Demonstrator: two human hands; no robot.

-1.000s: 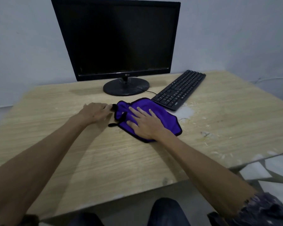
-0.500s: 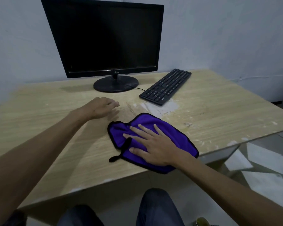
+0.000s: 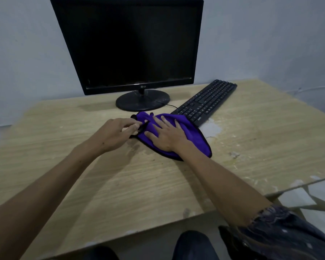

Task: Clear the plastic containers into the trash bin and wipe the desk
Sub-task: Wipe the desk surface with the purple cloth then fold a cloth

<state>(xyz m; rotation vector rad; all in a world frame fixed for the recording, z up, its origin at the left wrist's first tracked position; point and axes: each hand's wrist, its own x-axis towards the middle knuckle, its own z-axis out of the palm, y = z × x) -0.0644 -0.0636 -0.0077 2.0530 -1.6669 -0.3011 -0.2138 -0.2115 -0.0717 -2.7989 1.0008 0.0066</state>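
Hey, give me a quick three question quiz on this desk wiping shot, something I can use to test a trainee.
1. True or false: the right hand lies flat on the purple cloth.
2. What is the left hand doing? A) lifting the keyboard B) pinching the cloth's black edge C) resting in the lap
3. Fill in: the cloth lies on the desk just in front of the ___ base.

Key: 1 true. 2 B. 3 monitor.

Dim, bluish light; soft forearm shadows on the worn light-wood desk [image 3: 120, 184]; wide-angle bending and blur at edges.
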